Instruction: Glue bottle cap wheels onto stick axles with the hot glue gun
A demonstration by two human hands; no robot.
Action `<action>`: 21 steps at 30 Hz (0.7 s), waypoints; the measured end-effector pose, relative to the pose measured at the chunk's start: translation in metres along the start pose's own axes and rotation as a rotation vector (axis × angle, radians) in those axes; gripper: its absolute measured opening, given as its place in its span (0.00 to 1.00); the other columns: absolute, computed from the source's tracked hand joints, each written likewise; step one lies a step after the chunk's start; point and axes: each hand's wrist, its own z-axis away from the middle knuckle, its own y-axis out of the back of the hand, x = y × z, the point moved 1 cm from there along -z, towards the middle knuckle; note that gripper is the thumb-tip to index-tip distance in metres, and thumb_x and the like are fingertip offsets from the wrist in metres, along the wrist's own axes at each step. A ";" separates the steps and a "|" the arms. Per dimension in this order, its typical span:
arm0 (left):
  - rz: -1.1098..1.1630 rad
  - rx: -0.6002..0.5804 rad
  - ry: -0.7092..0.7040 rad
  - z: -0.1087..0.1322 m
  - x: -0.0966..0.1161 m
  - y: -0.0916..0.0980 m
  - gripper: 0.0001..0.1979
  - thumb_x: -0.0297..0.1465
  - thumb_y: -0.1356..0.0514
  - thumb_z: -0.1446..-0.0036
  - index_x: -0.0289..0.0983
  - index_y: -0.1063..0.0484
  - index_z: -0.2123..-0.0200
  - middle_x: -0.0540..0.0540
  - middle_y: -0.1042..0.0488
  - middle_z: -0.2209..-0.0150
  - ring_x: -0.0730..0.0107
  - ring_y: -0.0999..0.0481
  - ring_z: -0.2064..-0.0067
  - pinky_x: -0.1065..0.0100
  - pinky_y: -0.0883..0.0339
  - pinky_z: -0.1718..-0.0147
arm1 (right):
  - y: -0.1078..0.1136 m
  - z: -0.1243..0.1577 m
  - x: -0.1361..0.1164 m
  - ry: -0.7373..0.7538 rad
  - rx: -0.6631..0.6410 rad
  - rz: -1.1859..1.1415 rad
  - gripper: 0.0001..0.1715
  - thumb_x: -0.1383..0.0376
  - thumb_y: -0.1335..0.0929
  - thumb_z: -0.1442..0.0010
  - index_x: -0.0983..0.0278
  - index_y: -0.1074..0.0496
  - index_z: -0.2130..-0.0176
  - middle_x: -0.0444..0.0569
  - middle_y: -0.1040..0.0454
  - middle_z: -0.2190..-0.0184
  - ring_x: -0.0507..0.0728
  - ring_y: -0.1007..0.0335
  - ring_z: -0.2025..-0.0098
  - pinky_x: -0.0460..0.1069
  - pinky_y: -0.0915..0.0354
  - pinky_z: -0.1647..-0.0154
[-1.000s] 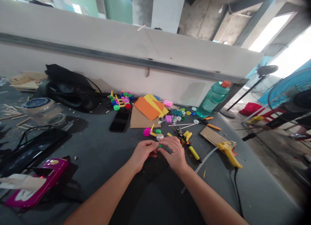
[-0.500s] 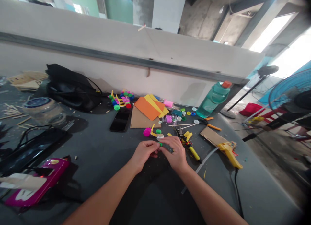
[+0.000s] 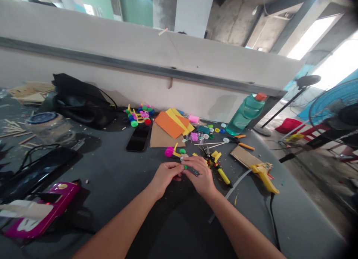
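Observation:
My left hand [image 3: 167, 177] is closed, its thumb and fingertips pinched on a small green bottle cap [image 3: 185, 167]. From the other side my right hand [image 3: 200, 174] grips the same cap between thumb and fingers; most of the cap is covered by fingertips. Just beyond the fingers lie a white cap [image 3: 182, 159], another green cap [image 3: 182, 151] and a small model with a magenta cap [image 3: 169, 151] and a yellow upright piece [image 3: 176, 150]. Right of my right hand rest black-and-yellow pliers [image 3: 219, 171] among yellow scraps.
A yellow glue gun [image 3: 264, 177] with a glue stick and cord lies at right, near brown cardboard [image 3: 244, 156]. Behind are a phone [image 3: 138, 138], coloured sheets [image 3: 169, 124], loose caps [image 3: 212, 131] and a green bottle [image 3: 246, 115]. A magenta power strip [image 3: 44, 210] sits at left.
The fingers of my right hand have shifted slightly, covering more of the white cap. The green cap has turned a little between my hands. All else looks the same.

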 end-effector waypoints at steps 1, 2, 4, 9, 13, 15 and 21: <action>0.002 0.001 0.002 0.000 0.000 0.000 0.12 0.37 0.34 0.56 0.32 0.24 0.75 0.50 0.32 0.79 0.76 0.33 0.75 0.72 0.36 0.74 | 0.000 0.000 0.001 -0.003 0.000 -0.006 0.11 0.67 0.30 0.46 0.56 0.24 0.61 0.47 0.23 0.60 0.58 0.31 0.56 0.56 0.36 0.53; 0.003 0.002 0.005 0.000 0.000 0.000 0.12 0.37 0.34 0.57 0.32 0.24 0.75 0.49 0.32 0.79 0.76 0.33 0.75 0.73 0.36 0.74 | 0.000 0.000 0.001 -0.007 0.001 -0.011 0.11 0.67 0.30 0.46 0.56 0.24 0.61 0.47 0.23 0.60 0.58 0.31 0.56 0.56 0.36 0.53; 0.006 0.004 0.007 -0.001 -0.001 0.001 0.12 0.37 0.34 0.56 0.32 0.24 0.74 0.50 0.32 0.79 0.76 0.33 0.74 0.73 0.36 0.73 | -0.001 0.001 0.001 -0.014 -0.001 -0.021 0.11 0.67 0.30 0.47 0.55 0.24 0.61 0.47 0.23 0.60 0.58 0.31 0.55 0.56 0.36 0.52; 0.048 -0.004 0.006 -0.002 -0.003 0.003 0.11 0.37 0.35 0.54 0.33 0.24 0.73 0.50 0.32 0.78 0.76 0.33 0.74 0.73 0.36 0.73 | -0.001 0.002 0.001 -0.026 -0.023 -0.042 0.17 0.67 0.29 0.48 0.54 0.26 0.56 0.47 0.24 0.58 0.58 0.32 0.53 0.56 0.37 0.50; 0.047 -0.004 0.015 -0.003 -0.003 0.004 0.11 0.36 0.35 0.55 0.33 0.24 0.73 0.50 0.32 0.78 0.76 0.33 0.74 0.73 0.36 0.73 | -0.001 0.002 0.001 -0.023 -0.013 -0.036 0.17 0.68 0.30 0.47 0.55 0.26 0.56 0.47 0.24 0.58 0.58 0.32 0.53 0.57 0.37 0.51; 0.030 -0.004 0.017 -0.002 -0.003 0.003 0.12 0.37 0.34 0.55 0.32 0.24 0.73 0.50 0.32 0.78 0.76 0.33 0.74 0.73 0.36 0.73 | -0.001 0.001 0.001 -0.023 0.002 -0.025 0.15 0.67 0.30 0.47 0.55 0.26 0.57 0.47 0.24 0.60 0.59 0.31 0.55 0.57 0.37 0.52; 0.025 -0.014 0.017 -0.002 -0.002 0.002 0.16 0.42 0.38 0.52 0.32 0.24 0.74 0.46 0.29 0.75 0.75 0.32 0.73 0.72 0.35 0.74 | 0.003 0.000 -0.003 -0.032 0.035 -0.016 0.09 0.67 0.31 0.46 0.57 0.25 0.62 0.47 0.23 0.62 0.58 0.31 0.57 0.55 0.35 0.54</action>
